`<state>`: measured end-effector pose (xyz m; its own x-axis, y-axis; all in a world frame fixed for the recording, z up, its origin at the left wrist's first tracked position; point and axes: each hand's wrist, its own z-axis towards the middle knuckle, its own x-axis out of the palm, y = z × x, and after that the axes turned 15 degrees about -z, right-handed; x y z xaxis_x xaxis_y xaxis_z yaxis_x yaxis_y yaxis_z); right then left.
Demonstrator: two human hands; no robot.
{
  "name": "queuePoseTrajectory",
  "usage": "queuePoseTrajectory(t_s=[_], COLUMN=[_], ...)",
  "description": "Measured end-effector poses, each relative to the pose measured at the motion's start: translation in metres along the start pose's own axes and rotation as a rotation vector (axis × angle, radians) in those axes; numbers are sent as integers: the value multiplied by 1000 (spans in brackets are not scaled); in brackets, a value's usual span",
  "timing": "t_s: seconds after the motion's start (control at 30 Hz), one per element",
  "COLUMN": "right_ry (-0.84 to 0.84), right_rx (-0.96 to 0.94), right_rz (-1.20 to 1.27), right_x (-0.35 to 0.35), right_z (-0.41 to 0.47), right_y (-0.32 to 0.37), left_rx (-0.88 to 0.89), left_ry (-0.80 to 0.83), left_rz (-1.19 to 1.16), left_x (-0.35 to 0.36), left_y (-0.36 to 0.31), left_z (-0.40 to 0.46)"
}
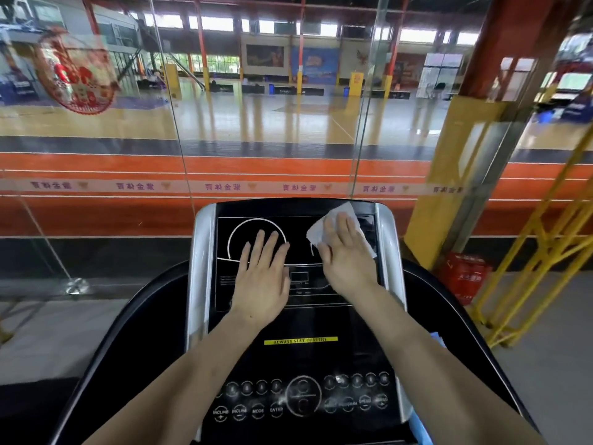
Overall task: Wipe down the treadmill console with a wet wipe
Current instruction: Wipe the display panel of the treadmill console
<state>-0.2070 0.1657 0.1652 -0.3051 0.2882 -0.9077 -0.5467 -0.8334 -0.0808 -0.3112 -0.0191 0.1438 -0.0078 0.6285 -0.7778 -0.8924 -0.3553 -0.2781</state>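
Wipe point(337, 226) under right hand point(348, 255), seemingly flat.

On the console point(298, 358) we read a yellow strip point(300, 341) that seems to say "ALWAYS STAY HEALTHY", though it is blurred. Along its bottom row of buttons point(248, 412) we read "INCLINE +", "INCLINE −", "MODE" and "ENTER", and further right "PROGRAM" and "SPEED". The band point(224, 187) across the glass wall carries repeated Chinese characters seen mirrored, which we cannot read.

Bright daylight from high windows point(221, 23) far beyond the hands point(261, 277) glares off the court floor point(256, 120), while wide-angle distortion bends and blurs the edges.
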Motion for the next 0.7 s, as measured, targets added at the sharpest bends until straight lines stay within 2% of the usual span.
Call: queuePoseTrajectory(t_s=[0.17,0.3,0.43,0.7], right_ry=[-42,-33,-20,-1], right_rx=[114,119,148,163], right_rz=[-68,-6,19,-120], right_x=[7,14,0,-13], right_z=[-25,-46,-14,-8], right_y=[-47,-32,-35,-42], left_rx=[9,9,5,4], left_ry=[13,11,13,24], left_rz=[-10,-15,3,-1], left_x=[5,9,12,17], left_y=[-13,-16,-17,-20], left_z=[8,6,6,10])
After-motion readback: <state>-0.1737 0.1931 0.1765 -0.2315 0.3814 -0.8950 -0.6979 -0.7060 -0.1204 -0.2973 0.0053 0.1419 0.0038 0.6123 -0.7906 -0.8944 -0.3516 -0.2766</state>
